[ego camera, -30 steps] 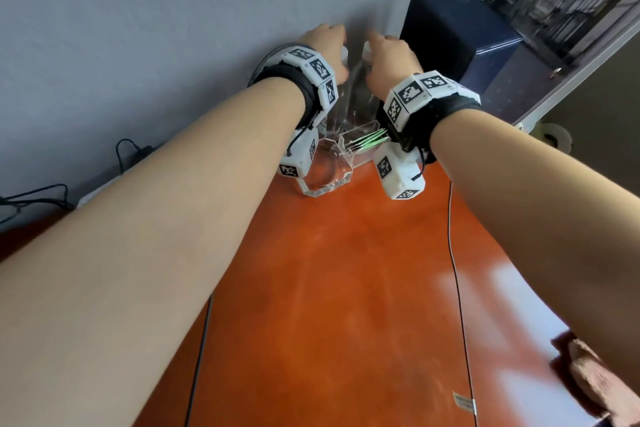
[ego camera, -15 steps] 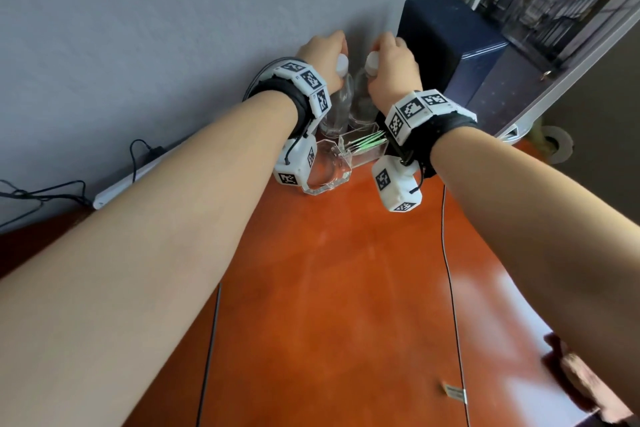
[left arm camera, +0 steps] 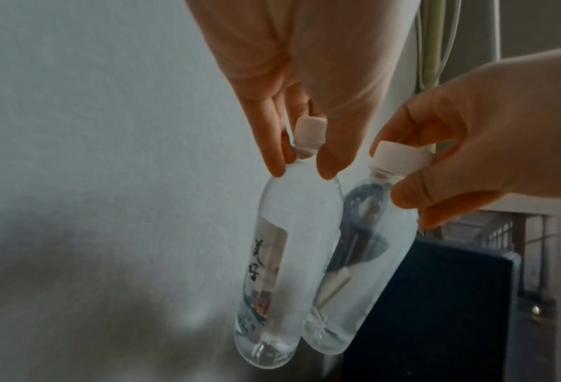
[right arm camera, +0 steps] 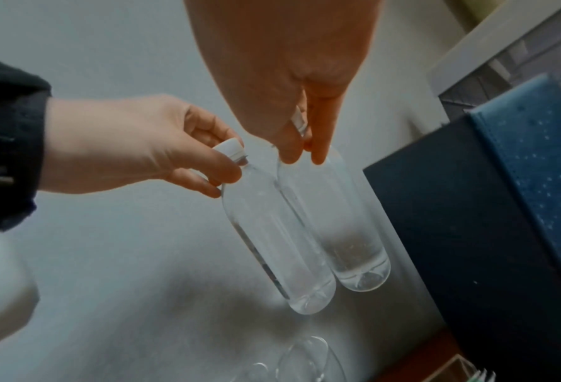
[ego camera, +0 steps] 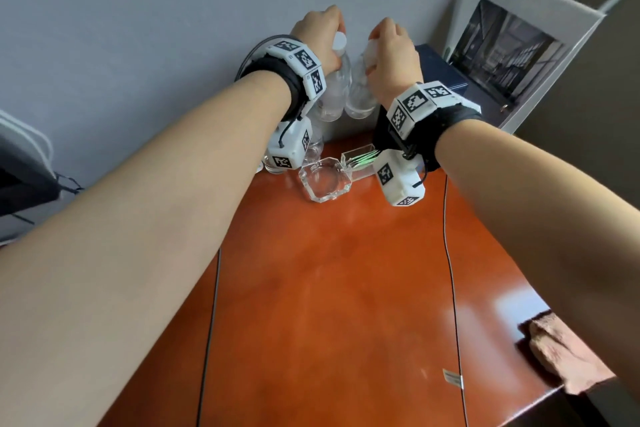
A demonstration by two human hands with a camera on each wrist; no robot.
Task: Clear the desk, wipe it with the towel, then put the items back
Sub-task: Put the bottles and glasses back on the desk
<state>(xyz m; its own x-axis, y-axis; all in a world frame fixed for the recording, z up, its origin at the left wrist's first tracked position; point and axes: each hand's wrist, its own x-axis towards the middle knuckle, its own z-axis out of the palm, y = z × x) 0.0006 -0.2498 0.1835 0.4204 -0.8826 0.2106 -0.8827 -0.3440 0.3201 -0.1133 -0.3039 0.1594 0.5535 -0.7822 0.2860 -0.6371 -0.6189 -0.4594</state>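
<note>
Glossy orange-brown desk (ego camera: 346, 288) pushed up against a grey wall, with both arms stretched to the far end. The left hand (ego camera: 320, 35) pinches one clear water bottle (ego camera: 334, 87) by the neck just under its white cap, and the right hand (ego camera: 391, 55) pinches a second bottle (ego camera: 360, 94) the same way. Both bottles hang in the air side by side, touching, above the far edge. Under them sit a glass ashtray (ego camera: 325, 184) and a clear box of green sticks (ego camera: 360, 159), next to a dark blue box (ego camera: 446, 80). The pinkish towel (ego camera: 568, 354) lies on the near right corner.
</note>
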